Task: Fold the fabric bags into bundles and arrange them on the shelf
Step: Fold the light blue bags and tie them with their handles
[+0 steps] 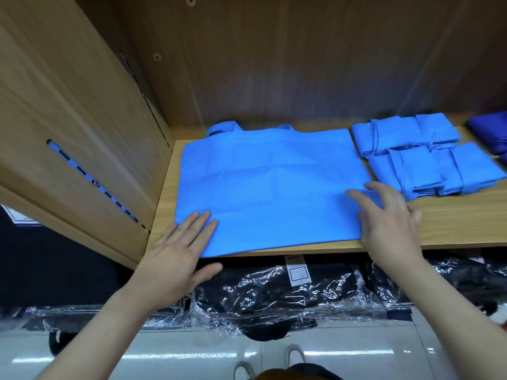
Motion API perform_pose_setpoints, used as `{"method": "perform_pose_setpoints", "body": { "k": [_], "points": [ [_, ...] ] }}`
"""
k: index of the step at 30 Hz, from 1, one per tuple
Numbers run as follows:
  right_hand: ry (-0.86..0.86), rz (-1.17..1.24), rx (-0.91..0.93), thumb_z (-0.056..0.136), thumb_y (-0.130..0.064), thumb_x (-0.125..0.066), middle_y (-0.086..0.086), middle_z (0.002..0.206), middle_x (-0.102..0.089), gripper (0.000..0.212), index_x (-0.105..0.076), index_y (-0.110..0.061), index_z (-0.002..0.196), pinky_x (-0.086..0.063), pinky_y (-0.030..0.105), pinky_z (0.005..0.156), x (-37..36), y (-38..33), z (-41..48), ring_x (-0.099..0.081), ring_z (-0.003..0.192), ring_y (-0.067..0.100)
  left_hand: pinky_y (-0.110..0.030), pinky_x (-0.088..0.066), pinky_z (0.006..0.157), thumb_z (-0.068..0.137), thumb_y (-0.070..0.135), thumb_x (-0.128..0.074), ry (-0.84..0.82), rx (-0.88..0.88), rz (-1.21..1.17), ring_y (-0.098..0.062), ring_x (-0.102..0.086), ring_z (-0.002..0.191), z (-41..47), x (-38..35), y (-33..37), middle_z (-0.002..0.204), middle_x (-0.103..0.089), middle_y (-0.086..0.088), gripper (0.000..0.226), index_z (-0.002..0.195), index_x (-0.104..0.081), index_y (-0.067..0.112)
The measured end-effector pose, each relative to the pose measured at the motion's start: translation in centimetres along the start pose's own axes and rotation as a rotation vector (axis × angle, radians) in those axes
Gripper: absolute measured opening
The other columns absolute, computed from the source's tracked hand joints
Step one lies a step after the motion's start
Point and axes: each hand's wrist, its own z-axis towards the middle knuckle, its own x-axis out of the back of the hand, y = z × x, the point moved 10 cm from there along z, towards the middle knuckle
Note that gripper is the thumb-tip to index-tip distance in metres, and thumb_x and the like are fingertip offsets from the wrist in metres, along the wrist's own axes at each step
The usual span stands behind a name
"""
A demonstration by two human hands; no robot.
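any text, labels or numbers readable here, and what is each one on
Nothing here can be read.
White label on the plastic-wrapped black packs below the shelf: a printed box and lines, too small and blurred to read.
Flat blue bag and folded blue bundles on the shelf: no print visible.

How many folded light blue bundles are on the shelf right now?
4 bundles: back left, back right, front left, front right, all right of the flat bag. Others may be hidden beneath.
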Motion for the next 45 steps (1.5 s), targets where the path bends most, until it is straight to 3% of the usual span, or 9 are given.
{"method": "perform_pose_setpoints", "body": {
  "k": [5, 9, 12, 17, 22, 27, 33, 39, 45],
  "points": [
    [-0.293, -0.021, 0.259, 0.082, -0.011, -0.037, -0.003, 0.148, -0.045, 0.062, -0.05, -0.026, 0.141, -0.014, 0.038, 0.115, -2.2, -0.8, -0.9, -0.038, 0.14, 0.017, -0.046, -0.04, 0.107, 0.08, 0.036, -0.077, 0.05, -0.056, -0.015, -0.023, -0.04, 0.138, 0.1, 0.6, -0.4, 0.153, -0.037, -0.003, 0.079, 0.147, -0.039, 0.017],
    [-0.527, 0.097, 0.357, 0.09, -0.068, -0.017, -0.02, 0.158, -0.004, 0.069, -0.012, -0.036, 0.151, -0.003, 0.027, 0.121, -2.8, -0.3, -2.4, 0.002, 0.147, -0.001, -0.036, -0.038, 0.109, 0.077, 0.016, -0.079, 0.026, -0.074, -0.033, -0.019, -0.039, 0.138, -0.7, 0.5, -1.1, 0.153, -0.037, 0.001, 0.081, 0.147, -0.04, 0.021],
    [-0.583, 0.008, 0.452, 0.086, -0.074, -0.037, -0.026, 0.157, 0.008, 0.081, 0.001, -0.042, 0.15, 0.0, 0.026, 0.121, -2.9, -0.2, -3.3, 0.014, 0.144, -0.006, -0.031, -0.037, 0.109, 0.077, 0.005, -0.075, 0.027, -0.092, -0.071, -0.019, -0.037, 0.139, -1.3, 1.0, -1.3, 0.152, -0.035, 0.005, 0.079, 0.147, -0.041, 0.022],
    [-0.519, 0.344, 0.428, 0.082, -0.012, -0.058, -0.036, 0.151, -0.021, 0.078, -0.031, -0.058, 0.14, -0.013, 0.018, 0.118, -1.9, 0.3, -3.3, -0.016, 0.145, -0.004, -0.032, -0.04, 0.107, 0.085, 0.014, -0.073, 0.019, -0.033, -0.288, -0.002, -0.045, 0.13, -2.6, 2.9, -2.0, 0.138, -0.047, 0.022, 0.049, 0.13, -0.062, 0.029],
    [-0.644, 0.596, 0.249, 0.086, -0.006, -0.071, -0.038, 0.128, -0.052, 0.063, -0.058, -0.062, 0.114, -0.025, 0.01, 0.111, -1.1, 0.7, -2.6, -0.035, 0.134, -0.011, -0.012, -0.052, 0.074, 0.058, 0.022, -0.08, 0.04, 0.458, -1.09, 0.003, -0.068, 0.089, -4.9, 3.7, -4.7, 0.098, -0.073, 0.022, 0.025, 0.082, -0.08, 0.03],
    [-0.729, 0.801, -0.018, 0.069, -0.03, -0.074, -0.023, 0.106, -0.07, 0.027, -0.079, -0.032, 0.095, -0.037, 0.0, 0.089, -0.6, 1.0, -1.3, -0.057, 0.108, -0.014, -0.04, -0.051, 0.072, 0.066, 0.02, -0.079, 0.219, 0.631, -1.242, -0.024, -0.06, 0.069, -6.5, 1.8, -5.9, 0.073, -0.069, -0.011, 0.01, 0.073, -0.077, 0.026],
    [-0.532, 0.968, -0.274, 0.083, -0.012, -0.069, -0.002, 0.084, -0.076, 0.013, -0.072, -0.008, 0.095, -0.05, 0.011, 0.065, -1.2, 3.1, -0.4, -0.066, 0.07, 0.001, -0.012, -0.041, 0.05, 0.088, 0.023, -0.07, 0.422, 0.822, -1.03, -0.008, -0.06, 0.064, -7.1, 0.7, -7.4, 0.067, -0.069, 0.013, 0.009, 0.08, -0.066, 0.027],
    [-0.223, 0.565, -0.277, 0.084, -0.064, -0.058, 0.002, 0.076, -0.071, 0.05, -0.063, -0.014, 0.081, -0.051, 0.038, 0.069, -1.7, 3.0, 0.8, -0.068, 0.078, 0.025, -0.037, -0.043, 0.056, 0.088, 0.043, -0.065, 0.449, 0.953, -0.761, -0.028, -0.059, 0.065, -7.3, 0.6, -6.6, 0.064, -0.06, -0.004, 0.034, 0.076, -0.057, 0.012],
    [-0.101, 0.111, -0.301, 0.098, -0.045, -0.042, 0.024, 0.076, -0.061, 0.039, -0.038, -0.013, 0.077, -0.032, 0.039, 0.059, -0.1, 1.5, 0.9, -0.06, 0.078, 0.045, -0.037, -0.043, 0.052, 0.087, 0.05, -0.063, 0.437, 0.97, -0.599, -0.027, -0.053, 0.054, -7.3, 2.3, -6.0, 0.054, -0.055, -0.005, 0.044, 0.069, -0.05, 0.013]
  ]
}}
